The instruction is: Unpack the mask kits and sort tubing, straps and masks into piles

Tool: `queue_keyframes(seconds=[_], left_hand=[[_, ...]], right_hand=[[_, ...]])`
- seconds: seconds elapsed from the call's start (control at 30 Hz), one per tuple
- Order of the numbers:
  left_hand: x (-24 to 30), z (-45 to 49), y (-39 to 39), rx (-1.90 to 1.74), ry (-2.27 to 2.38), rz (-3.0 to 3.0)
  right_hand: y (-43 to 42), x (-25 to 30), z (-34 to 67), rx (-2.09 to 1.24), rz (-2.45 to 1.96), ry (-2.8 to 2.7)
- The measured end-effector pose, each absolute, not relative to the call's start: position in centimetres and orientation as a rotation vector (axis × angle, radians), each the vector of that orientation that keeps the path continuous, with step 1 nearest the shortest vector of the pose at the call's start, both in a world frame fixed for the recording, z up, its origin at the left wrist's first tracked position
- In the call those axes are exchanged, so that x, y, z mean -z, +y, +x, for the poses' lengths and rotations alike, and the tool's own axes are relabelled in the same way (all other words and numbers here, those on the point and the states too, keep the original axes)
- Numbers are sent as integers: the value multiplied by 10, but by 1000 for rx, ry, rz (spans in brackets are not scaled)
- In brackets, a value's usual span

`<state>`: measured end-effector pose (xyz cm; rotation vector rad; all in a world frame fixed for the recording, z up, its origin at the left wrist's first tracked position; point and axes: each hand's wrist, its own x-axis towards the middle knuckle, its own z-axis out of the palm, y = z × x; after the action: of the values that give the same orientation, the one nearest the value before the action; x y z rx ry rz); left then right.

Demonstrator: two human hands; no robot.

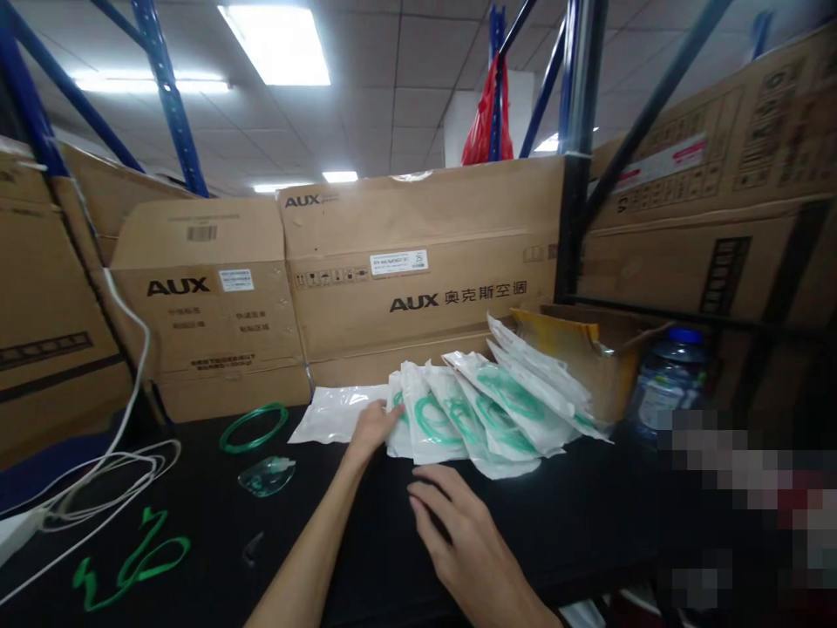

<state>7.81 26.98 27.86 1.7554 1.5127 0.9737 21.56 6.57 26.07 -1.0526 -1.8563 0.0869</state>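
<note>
The near end of the row of white packets (441,423) is touched by the left hand (377,425) at its leftmost packet; whether that packet is gripped or only pressed cannot be told. Nothing is held by the right hand (454,515), whose loosely bent fingers are spread over the table (588,501) just in front of the row. Green tubing can be seen through the wrappers, and the packets are overlapped and tilted toward the back edge's right end, where an open carton (611,362) and a bottle (670,384) are placed. Since the wrappers look slick, the row could be fanned apart or slid flat if it were pushed from its left end. To the left, a flat packet (330,414) is set near the back edge, with a coil of green tube (245,447) and a clear mask (267,478) beyond; the mask could be knocked by a leftward sweep of the forearm. Toward the left edge, a green strap (147,573) could be snagged with the nearby white cable (147,340).
</note>
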Motion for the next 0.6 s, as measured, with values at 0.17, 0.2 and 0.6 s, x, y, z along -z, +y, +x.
queue_keyframes(seconds=[0.17, 0.2, 0.6], left_hand=[[-262, 93, 268, -1042, 1324, 1662], [-260, 96, 267, -1052, 1274, 1652], [-299, 78, 254, -1421, 983, 1587]], right_hand=[[99, -272, 231, 244, -1193, -2041], [108, -270, 232, 282, -1206, -2057], [157, -258, 259, 199, -1254, -1894]])
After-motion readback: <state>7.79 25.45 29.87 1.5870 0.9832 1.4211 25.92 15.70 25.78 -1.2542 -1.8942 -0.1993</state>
